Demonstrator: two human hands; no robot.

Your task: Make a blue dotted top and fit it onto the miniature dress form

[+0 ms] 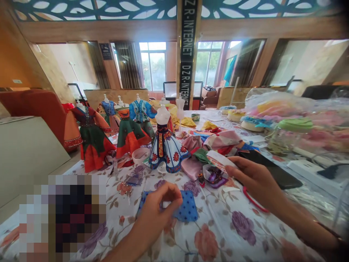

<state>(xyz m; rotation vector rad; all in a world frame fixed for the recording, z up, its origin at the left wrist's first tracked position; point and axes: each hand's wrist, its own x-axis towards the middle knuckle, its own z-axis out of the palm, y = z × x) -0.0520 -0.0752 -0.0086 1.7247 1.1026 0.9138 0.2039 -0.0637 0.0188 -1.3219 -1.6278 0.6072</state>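
My right hand [251, 176] grips a white roll of tape [218, 160] with reddish print, tilted above the pile of cloth pieces. Over a blue piece of fabric [189, 205] with dark star-like marks, my left hand [160, 207] is curled, thumb and fingertips together. Anything between those fingertips is too small or hidden to make out. Part of the blue fabric is covered by that hand. Just beyond stands a small dress form [163, 116] wearing a white, blue and red skirt [169, 153]. Beneath the tape roll sits a clear container [208, 173] with purple material in it.
Several dressed miniature forms, one in a green and red dress [94, 142], stand at the left. Cloth scraps [222, 140] lie beyond my right hand. A black phone-like slab [272, 169], green-lidded jar [294, 134] and white power strip [308, 173] are to the right.
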